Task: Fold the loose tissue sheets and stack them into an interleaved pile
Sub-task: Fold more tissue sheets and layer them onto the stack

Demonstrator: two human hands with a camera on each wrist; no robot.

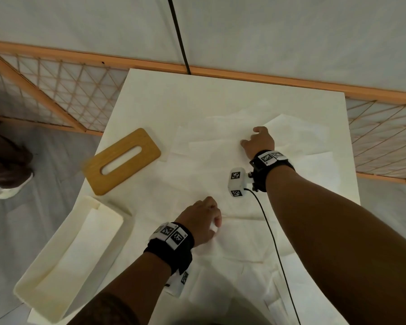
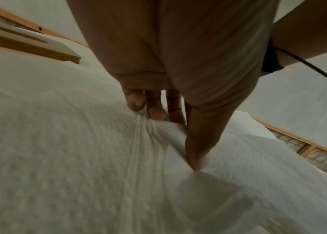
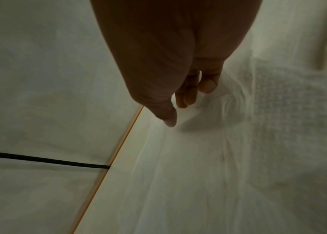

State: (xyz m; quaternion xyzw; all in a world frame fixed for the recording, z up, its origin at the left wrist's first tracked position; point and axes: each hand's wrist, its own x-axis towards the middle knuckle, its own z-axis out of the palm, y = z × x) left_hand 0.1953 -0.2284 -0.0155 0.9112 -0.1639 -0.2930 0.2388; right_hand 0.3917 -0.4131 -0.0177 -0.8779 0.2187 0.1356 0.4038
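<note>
Across the middle of the frame, loose white tissue sheets lie spread and overlapping on the white surface, from the centre down to the lower right. The left hand, low in the centre, pinches a fold of one sheet: in the left wrist view the thumb presses the tissue against the curled fingers, and small wrinkles run from that place. The right hand, right of centre and higher, lies on another sheet with its fingers bent down; in the right wrist view the fingertips touch the tissue, but I cannot tell if they grip it. At the left of centre a wooden lid with a long slot lies flat, near the sheets. At the lower left a white open box sits at the edge of the surface. Both wrists carry black bands with printed markers.
</note>
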